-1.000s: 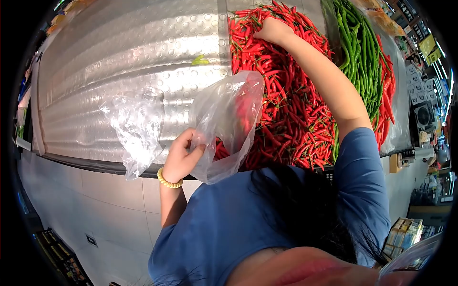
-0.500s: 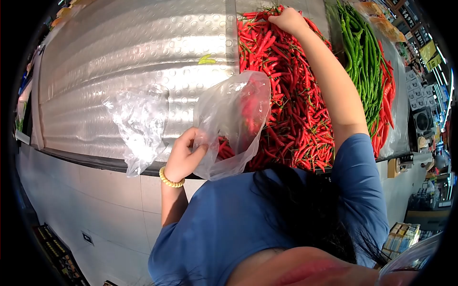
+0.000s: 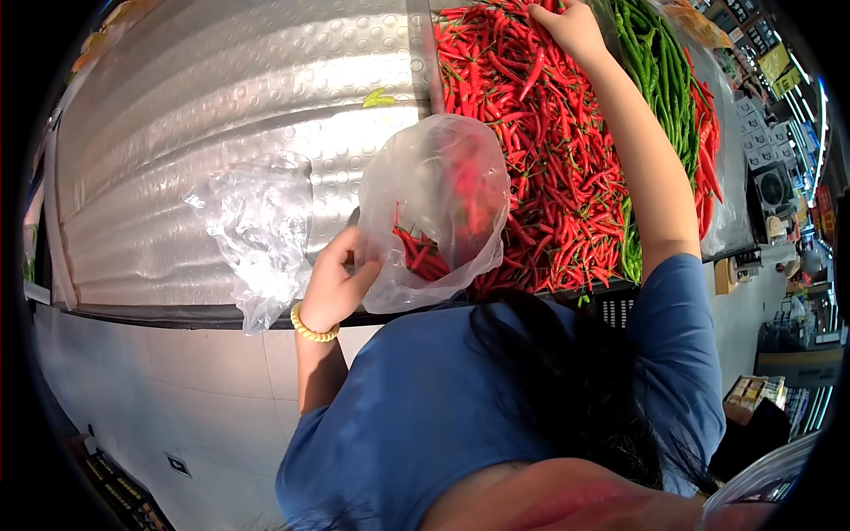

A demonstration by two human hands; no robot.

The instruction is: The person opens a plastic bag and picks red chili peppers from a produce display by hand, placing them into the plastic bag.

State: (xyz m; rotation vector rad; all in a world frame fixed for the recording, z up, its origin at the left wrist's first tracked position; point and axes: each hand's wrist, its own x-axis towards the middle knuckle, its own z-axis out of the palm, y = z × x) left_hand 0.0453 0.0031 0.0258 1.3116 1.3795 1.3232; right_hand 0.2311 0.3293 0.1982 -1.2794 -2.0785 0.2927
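Observation:
My left hand (image 3: 335, 281) grips the near-left rim of a clear plastic bag (image 3: 421, 168), thumb and fingers closed on the film. The bag's mouth gapes open, and a few red chili peppers (image 3: 423, 252) lie inside it. At the top edge of the view, my right hand (image 3: 574, 31) reaches the far end of a large heap of red chili peppers (image 3: 558, 177). Its thumb and fingers are bent together among the peppers. The frame edge cuts off part of the fingers, so what they pinch is unclear.
A crumpled clear bag (image 3: 257, 230) lies on the dimpled metal counter (image 3: 204, 115), left of the held bag. Small yellow-green peppers (image 3: 378, 99) rest farther back. Long green peppers (image 3: 660, 84) are heaped right of my right arm, with larger red ones (image 3: 707, 168) beyond.
The view has shifted slightly. The held bag's mouth has opened rounder, showing more of the peppers inside. My right hand remains at the heap's far end, now closer to the top edge of view.

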